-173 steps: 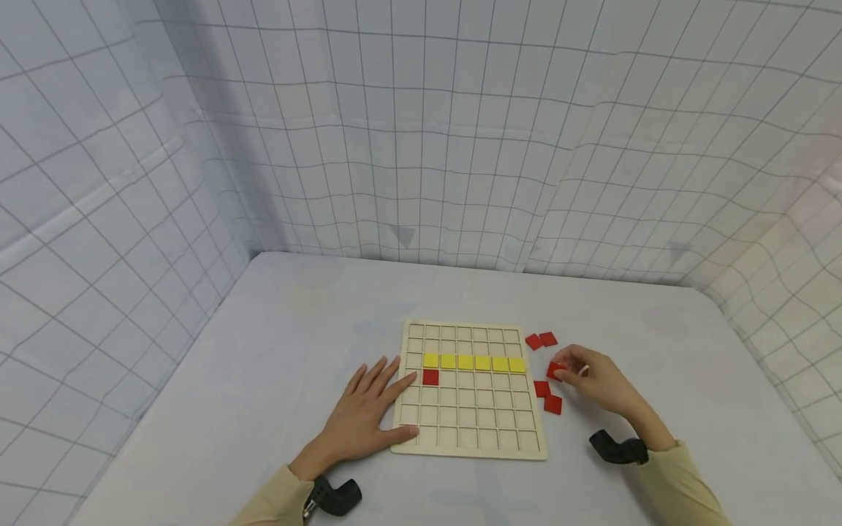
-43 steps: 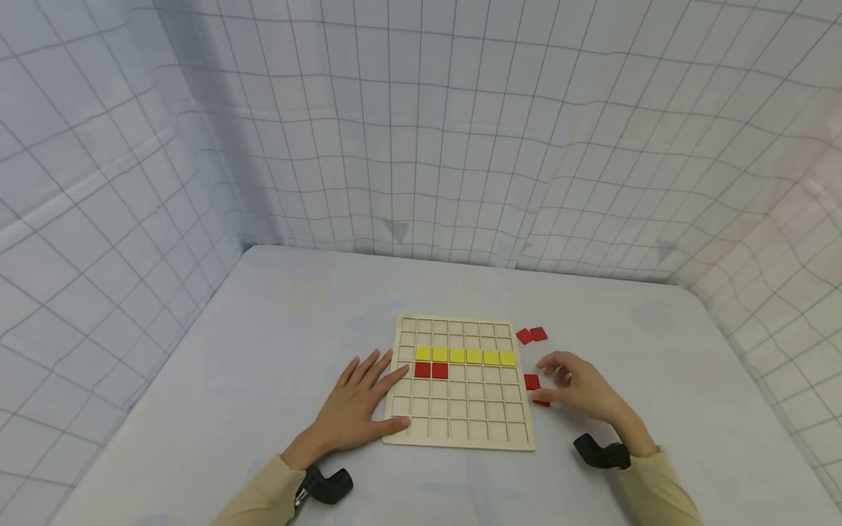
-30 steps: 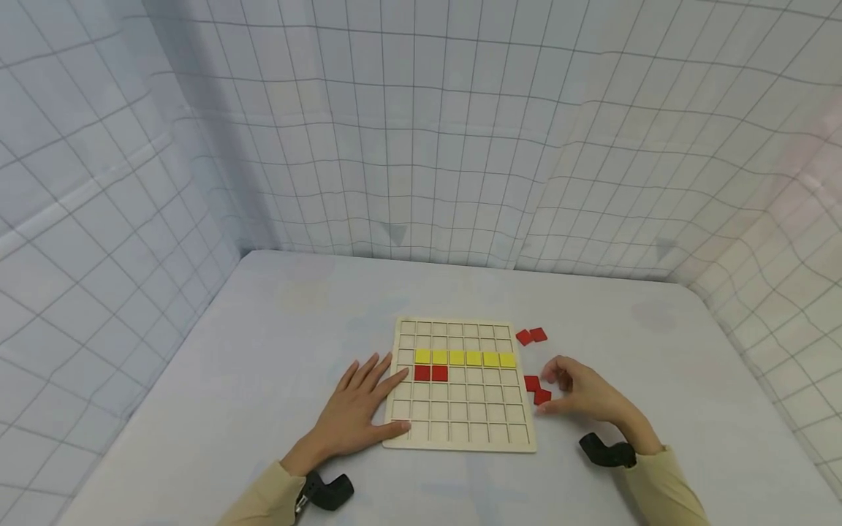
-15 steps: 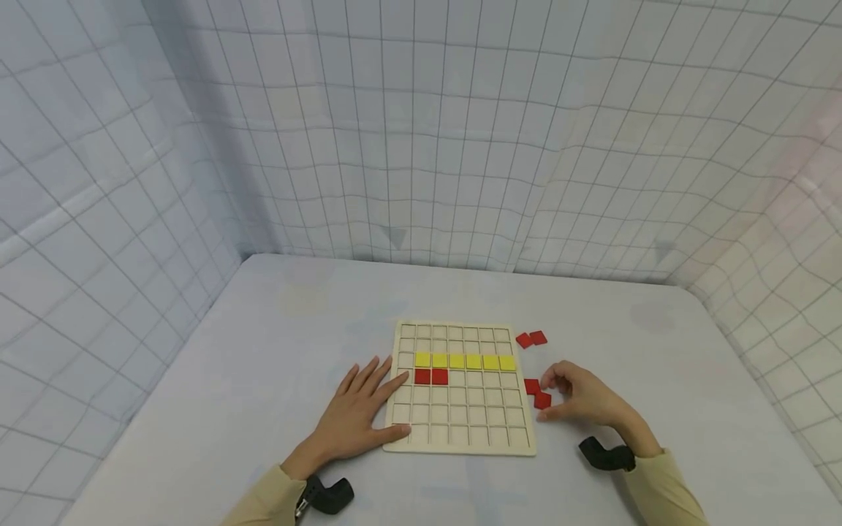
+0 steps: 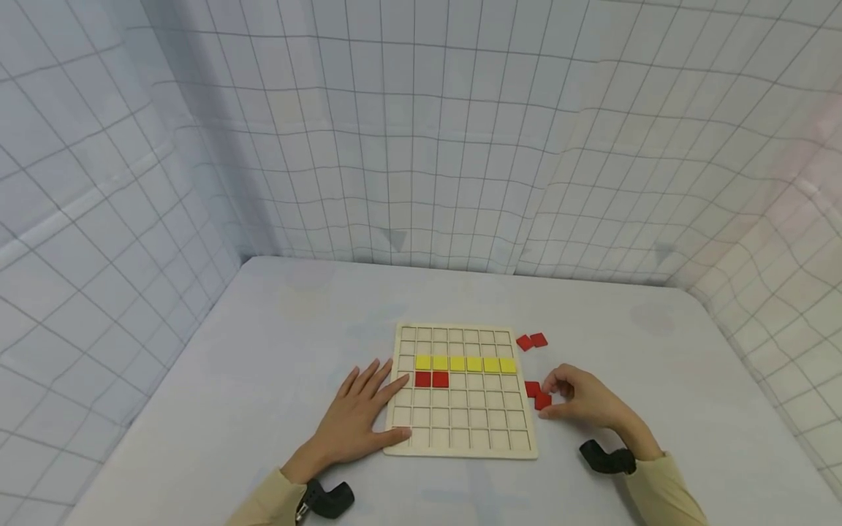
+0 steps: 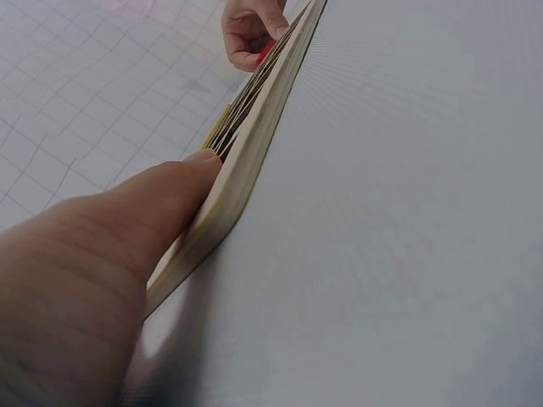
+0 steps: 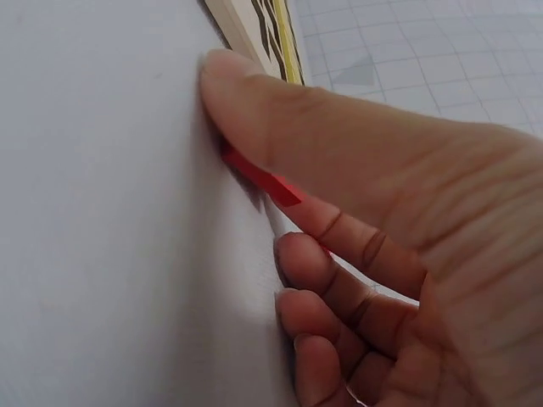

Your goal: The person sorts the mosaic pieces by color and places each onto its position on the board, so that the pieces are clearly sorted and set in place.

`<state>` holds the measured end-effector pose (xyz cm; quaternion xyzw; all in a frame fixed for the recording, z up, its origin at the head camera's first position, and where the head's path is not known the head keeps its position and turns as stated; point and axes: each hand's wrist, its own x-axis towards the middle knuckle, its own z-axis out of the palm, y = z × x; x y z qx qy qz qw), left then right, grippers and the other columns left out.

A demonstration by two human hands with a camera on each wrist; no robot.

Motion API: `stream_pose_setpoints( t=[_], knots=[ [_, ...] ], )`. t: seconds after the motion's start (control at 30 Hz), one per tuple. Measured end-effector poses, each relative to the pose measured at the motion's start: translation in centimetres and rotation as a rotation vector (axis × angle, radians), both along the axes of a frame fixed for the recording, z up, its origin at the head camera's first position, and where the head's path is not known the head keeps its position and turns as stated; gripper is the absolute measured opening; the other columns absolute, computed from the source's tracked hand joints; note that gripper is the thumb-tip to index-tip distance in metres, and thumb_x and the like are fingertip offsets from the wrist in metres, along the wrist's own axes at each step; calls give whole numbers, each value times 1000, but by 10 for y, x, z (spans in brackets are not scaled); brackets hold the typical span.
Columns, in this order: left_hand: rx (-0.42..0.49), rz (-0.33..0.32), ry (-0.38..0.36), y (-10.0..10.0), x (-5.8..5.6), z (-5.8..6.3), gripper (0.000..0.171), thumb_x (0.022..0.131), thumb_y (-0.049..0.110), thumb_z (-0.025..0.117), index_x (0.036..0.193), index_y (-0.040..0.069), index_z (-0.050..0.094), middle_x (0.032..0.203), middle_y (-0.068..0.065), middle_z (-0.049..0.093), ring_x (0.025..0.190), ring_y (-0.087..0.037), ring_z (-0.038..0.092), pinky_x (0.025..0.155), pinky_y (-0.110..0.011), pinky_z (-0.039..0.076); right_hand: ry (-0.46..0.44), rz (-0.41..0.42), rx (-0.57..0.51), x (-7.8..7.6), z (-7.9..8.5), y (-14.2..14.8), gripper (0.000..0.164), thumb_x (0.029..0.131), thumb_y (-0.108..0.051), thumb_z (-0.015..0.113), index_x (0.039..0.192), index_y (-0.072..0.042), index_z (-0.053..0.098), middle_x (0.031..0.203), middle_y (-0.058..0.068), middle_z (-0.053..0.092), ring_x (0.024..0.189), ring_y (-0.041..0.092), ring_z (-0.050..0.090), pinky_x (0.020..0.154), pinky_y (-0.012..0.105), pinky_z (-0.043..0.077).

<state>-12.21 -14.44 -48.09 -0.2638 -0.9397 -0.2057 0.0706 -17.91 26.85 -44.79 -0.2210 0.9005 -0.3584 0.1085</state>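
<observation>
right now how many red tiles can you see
6: two red tiles side by side in the board, two on the table beside its far right corner, two at its right edge by the right hand. That hand could be hiding another.

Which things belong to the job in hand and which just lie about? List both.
In the job: cream gridded board, six yellow square tiles in a row on it, two red square tiles below them, four loose red square tiles.
Not in it: black wrist-worn devices, grid-patterned curtain; no unrelated loose item shows.
</observation>
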Motion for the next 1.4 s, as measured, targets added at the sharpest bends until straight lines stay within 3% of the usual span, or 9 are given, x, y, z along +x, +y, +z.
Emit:
stream_pose_setpoints(
  t=[0.5, 0.97, 1.4],
  knots=[
    [-1, 1, 21, 1, 3, -1, 80, 84, 66, 54, 148, 20, 38, 155, -10, 23, 141, -31, 16, 111, -51, 7, -24, -18, 44, 2, 0, -1, 29, 73, -26, 83, 83, -17, 58, 73, -2, 50, 70, 16, 46, 58, 24, 37],
    [8, -1, 37, 1, 1, -4, 80, 84, 67, 53, 148, 21, 37, 155, -9, 23, 141, -30, 16, 111, -51, 7, -79, 25, -51, -1, 5, 1, 23, 78, -26, 80, 81, -16, 60, 71, -2, 54, 67, 15, 50, 58, 24, 40],
    [-11, 5, 20, 1, 0, 1, 81, 84, 67, 53, 148, 21, 37, 155, -9, 23, 142, -29, 14, 111, -51, 6, 43, -17, -120, -7, 12, -49, 21, 79, -24, 79, 81, -14, 60, 69, -3, 54, 61, 13, 48, 52, 23, 39]
  ],
)
